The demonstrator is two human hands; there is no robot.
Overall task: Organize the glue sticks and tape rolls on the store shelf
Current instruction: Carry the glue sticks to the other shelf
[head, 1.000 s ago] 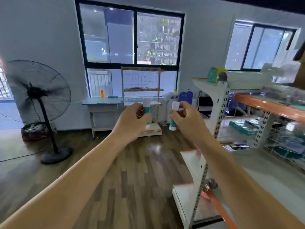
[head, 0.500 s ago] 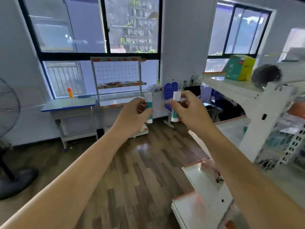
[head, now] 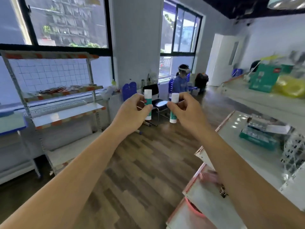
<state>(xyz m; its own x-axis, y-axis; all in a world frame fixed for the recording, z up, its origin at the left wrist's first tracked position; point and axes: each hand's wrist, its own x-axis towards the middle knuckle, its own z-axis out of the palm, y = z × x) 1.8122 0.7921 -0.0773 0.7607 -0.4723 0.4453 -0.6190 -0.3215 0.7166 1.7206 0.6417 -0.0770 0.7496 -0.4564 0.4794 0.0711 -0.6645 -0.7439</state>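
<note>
The left hand [head: 132,114] pinches the left glue stick [head: 148,100] between thumb and curled fingers; the right hand [head: 189,111] pinches the right glue stick [head: 174,105] likewise. Each stick stands near upright, long axis vertical, protruding above and below the fingers. Both are held apart in mid-air over the wood floor [head: 140,171], left of the store shelf [head: 257,161].

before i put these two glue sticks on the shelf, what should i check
1. Left hand grips left glue stick: ok.
2. Right hand grips right glue stick: ok.
3. Both sticks upright, white caps on: ok.
4. Sticks apart, not touching: ok.
5. Hands over the store shelf: not ok; they are above the floor, and the shelf lies to the right.
6. Proper spot for glue sticks on the shelf: cannot tell, it is blurred.
</note>
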